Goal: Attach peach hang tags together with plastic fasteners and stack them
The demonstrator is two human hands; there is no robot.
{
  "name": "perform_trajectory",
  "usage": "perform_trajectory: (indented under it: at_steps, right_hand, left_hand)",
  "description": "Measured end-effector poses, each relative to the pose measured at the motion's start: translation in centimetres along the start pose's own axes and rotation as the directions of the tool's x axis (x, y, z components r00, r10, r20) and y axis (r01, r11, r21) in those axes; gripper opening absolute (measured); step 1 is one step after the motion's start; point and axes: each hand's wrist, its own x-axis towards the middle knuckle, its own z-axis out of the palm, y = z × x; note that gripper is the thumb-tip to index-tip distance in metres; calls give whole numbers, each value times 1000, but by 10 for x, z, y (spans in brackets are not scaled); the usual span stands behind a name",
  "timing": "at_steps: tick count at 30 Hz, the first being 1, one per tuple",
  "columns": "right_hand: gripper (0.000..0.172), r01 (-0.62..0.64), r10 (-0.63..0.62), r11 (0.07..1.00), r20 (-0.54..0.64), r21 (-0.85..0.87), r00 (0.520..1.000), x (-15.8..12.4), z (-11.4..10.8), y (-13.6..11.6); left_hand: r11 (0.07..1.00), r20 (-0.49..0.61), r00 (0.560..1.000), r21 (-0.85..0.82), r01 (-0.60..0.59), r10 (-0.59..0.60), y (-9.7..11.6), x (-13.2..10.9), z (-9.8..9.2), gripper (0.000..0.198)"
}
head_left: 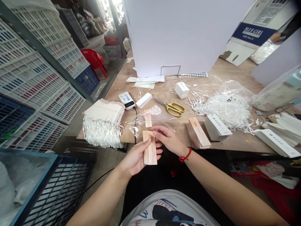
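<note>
My left hand [136,158] is closed around a narrow peach-coloured printed card [150,153], held tilted in front of the table edge; whether it is one card or a thin stack I cannot tell. My right hand [168,138], with a red cord bracelet on the wrist, pinches the card's top end between thumb and forefinger. Just beyond lies another peach card [148,120] beside a small heap of clear plastic bits [155,110]. A stack of peach cards [198,133] stands right of my right hand, next to a stack of white cards [217,127].
A bundle of cards with white strings [103,122] lies at the left table edge. Yellow-handled scissors [172,108], a white power bank [127,100] with a cable, and a pile of white strings [228,108] lie farther back. Crates [42,81] are stacked at left.
</note>
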Motion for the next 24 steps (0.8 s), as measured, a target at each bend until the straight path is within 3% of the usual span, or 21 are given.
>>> perform_trajectory:
  at_steps: [3,7,11,14,17,20,22,24]
  right_hand:
    - [29,-12,13,998,-17,66,1000,2,2,1]
    - [36,-152,161,948,-12,278,987,6,1,-2]
    - [40,-184,229,889,-58,419,972,10,1,-3]
    - [39,-176,218,886,-51,429,975,13,3,0]
    - [35,-155,172,920,-16,360,985,13,3,3]
    - [37,-50,55,987,-27,152,998,8,2,-1]
    - [62,111,-107,992,68,-62,992,0,1,-8]
    - [103,282,-218,919,240,-276,946,-9,3,-17]
  left_hand:
    - [998,17,1000,60,-7,6,3,4,-3,23]
    - [995,-9,999,91,-52,53,11,10,-6,26]
    - [997,-32,997,47,-63,65,16,16,-10,25]
    - [1000,-39,999,-18,-12,11,16,20,-13,26]
    - [996,-4,999,-72,54,-54,13,21,-16,30]
    - [994,11,999,-102,39,-38,10,20,-17,25]
    - [995,10,1000,-103,7,-6,9,19,-15,21]
    - [994,26,999,-108,-21,24,9,17,-13,18]
